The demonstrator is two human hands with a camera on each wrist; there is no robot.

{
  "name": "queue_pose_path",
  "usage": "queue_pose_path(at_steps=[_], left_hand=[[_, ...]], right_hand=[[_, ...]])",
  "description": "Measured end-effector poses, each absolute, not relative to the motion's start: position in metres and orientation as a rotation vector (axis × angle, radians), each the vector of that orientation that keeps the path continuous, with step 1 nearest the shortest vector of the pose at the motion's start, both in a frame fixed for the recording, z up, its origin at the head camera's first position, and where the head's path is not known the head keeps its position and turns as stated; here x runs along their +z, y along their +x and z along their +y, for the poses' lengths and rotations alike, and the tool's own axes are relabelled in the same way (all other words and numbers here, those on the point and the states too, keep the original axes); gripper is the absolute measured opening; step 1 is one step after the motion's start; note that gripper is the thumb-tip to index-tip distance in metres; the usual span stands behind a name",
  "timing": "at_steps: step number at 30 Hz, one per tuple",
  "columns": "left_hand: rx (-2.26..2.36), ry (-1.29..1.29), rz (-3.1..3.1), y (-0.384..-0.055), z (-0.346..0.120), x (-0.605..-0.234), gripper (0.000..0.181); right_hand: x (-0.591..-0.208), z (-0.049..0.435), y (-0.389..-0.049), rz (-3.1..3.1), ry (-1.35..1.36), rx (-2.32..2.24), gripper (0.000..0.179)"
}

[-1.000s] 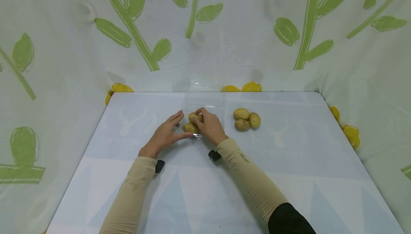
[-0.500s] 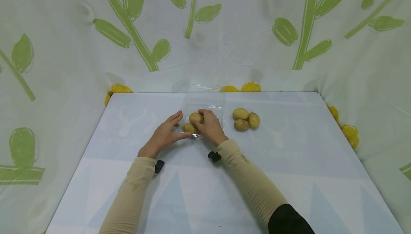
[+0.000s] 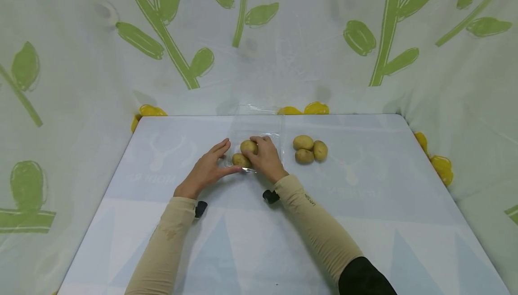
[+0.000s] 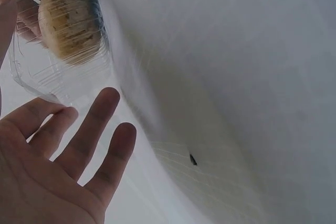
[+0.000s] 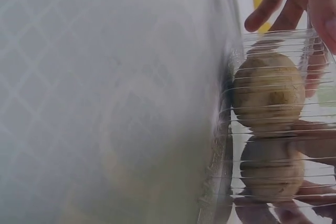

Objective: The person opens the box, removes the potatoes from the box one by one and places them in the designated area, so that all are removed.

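My right hand [image 3: 267, 159] reaches into a clear plastic clamshell box [image 3: 276, 141], its thumb and fingers around a potato [image 3: 248, 146]. A second potato [image 3: 241, 160] lies in front of that one, near the box's front left corner. Both potatoes [image 5: 269, 92] show through the ribbed wall in the right wrist view, with fingertips beside the lower one. My left hand [image 3: 205, 170] is spread at the box's left side, thumb along the front edge. In the left wrist view its extended fingers [image 4: 88, 132] reach the box wall. The box's right part is hidden behind my right hand.
Three potatoes [image 3: 304, 156] sit grouped on the table [image 3: 348, 241] to the right of the box. The box's lid [image 3: 259, 117] is folded back toward the table's rear edge. A patterned curtain [image 3: 299, 61] hangs behind and at both sides.
The gripped potato has shifted slightly right inside the box. My right fingers have moved from over its top to its right side. My left hand has stayed in place.
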State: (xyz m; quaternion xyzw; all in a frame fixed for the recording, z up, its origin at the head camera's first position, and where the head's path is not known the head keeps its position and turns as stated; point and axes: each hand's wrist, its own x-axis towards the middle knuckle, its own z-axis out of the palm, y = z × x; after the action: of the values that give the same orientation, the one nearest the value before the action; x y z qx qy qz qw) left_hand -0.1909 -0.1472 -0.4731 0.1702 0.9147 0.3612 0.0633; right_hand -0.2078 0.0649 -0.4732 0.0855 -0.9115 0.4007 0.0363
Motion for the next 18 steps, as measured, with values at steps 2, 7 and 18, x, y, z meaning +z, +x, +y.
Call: queue_pose_path(at_steps=[2,7,18], left_hand=[[1.088,0.515,2.764,-0.1908,-0.1475,-0.4721,0.106],[1.084,0.508,2.769,-0.1909,-0.1467,-0.4708,0.104],[1.071,0.506,2.768,-0.1894,-0.1462,-0.4706,0.105]], right_hand=[[-0.4729,0.0647,-0.2076,-2.784,0.274,1.242,0.049],[-0.4731,0.0640,-0.2069,-2.737,0.290,1.255,0.047],[-0.4745,0.0665,-0.2055,-2.578,0.396,1.267,0.046]])
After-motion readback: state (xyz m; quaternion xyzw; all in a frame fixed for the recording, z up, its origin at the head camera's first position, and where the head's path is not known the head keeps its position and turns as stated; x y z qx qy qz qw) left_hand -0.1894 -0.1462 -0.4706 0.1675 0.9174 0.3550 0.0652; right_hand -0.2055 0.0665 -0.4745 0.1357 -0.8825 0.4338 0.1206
